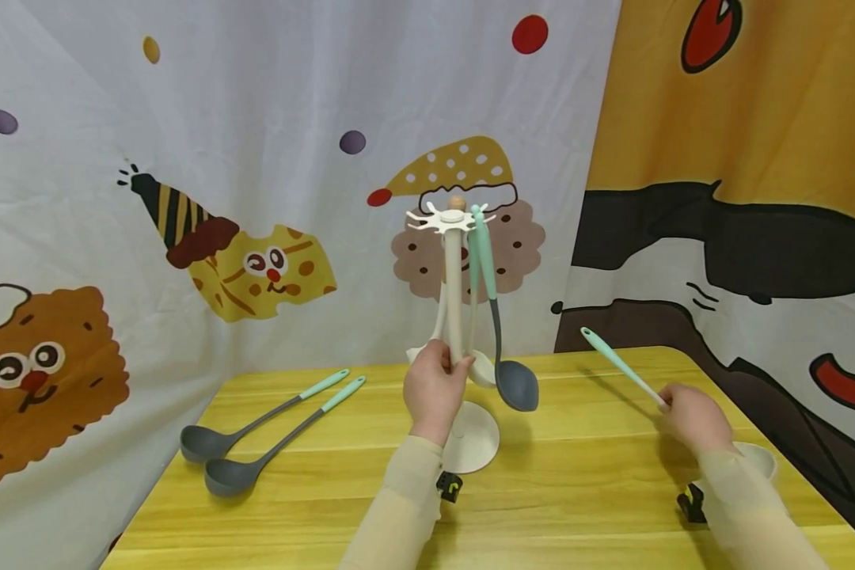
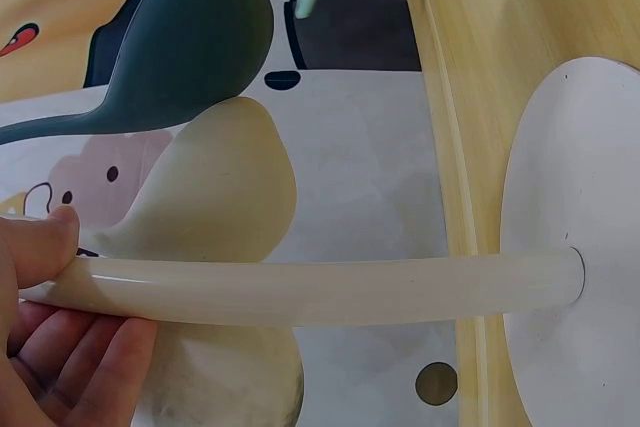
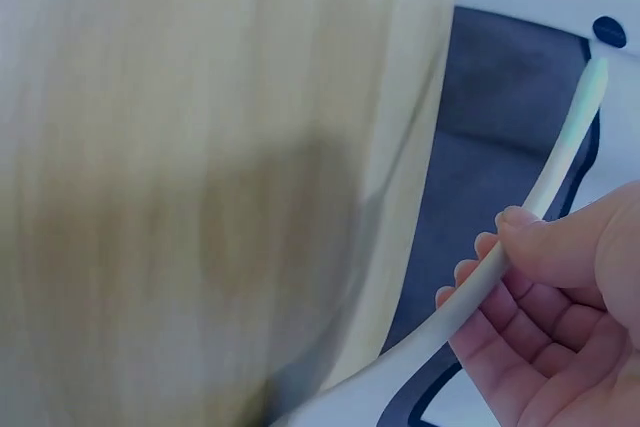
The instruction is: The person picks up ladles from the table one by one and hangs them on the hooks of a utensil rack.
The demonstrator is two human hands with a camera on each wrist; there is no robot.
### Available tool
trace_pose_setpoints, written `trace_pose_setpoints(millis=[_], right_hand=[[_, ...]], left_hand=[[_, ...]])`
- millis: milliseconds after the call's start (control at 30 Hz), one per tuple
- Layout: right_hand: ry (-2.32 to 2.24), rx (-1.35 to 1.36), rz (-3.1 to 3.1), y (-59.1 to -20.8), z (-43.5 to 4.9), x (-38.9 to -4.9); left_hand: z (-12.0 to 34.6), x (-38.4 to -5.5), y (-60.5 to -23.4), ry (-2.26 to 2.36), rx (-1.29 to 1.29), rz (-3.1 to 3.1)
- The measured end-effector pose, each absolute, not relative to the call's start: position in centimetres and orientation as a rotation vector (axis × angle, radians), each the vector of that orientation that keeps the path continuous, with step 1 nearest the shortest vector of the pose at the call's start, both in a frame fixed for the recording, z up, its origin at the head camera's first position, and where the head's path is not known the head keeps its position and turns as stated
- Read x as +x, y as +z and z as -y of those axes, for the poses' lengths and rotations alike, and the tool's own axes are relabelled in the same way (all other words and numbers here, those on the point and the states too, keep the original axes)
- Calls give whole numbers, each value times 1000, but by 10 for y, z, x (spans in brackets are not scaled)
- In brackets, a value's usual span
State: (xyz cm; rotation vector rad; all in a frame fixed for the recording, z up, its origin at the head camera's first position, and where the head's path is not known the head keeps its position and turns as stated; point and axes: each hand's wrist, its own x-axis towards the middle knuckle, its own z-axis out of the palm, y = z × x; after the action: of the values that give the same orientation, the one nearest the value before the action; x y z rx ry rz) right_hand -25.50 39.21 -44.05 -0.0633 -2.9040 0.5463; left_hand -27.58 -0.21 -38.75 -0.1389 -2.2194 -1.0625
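Note:
A white utensil stand point(image 1: 454, 293) rises from its round base near the middle of the table, topped by a ring of hooks. My left hand point(image 1: 433, 392) grips its pole low down. From the hooks hang a grey ladle point(image 1: 517, 386) with a mint handle and, behind it, white utensils; the rounded end of one white utensil point(image 2: 215, 187) shows beyond the pole in the left wrist view. At the right, my right hand point(image 1: 697, 418) holds a white ladle point(image 3: 470, 292) by its shaft. Its mint handle end points up and away; my wrist partly hides its bowl.
Two grey ladles with mint handles, a rear one point(image 1: 207, 443) and a front one point(image 1: 231, 477), lie side by side at the table's left. Behind the wooden table point(image 1: 570, 507) hangs a cartoon-printed curtain point(image 1: 285, 103).

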Motion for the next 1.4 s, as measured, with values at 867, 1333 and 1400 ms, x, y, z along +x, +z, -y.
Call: trace_pose_setpoints(millis=[867, 1333, 1400], right_hand=[[738, 30, 2604, -426, -340, -255], [789, 95, 2449, -392, -311, -248], [793, 112, 2429, -385, -305, -246]], left_hand=[[2, -276, -388, -1072, -152, 2217], [2, -276, -388, -1074, -146, 2225], [3, -276, -388, -1071, -147, 2225]])
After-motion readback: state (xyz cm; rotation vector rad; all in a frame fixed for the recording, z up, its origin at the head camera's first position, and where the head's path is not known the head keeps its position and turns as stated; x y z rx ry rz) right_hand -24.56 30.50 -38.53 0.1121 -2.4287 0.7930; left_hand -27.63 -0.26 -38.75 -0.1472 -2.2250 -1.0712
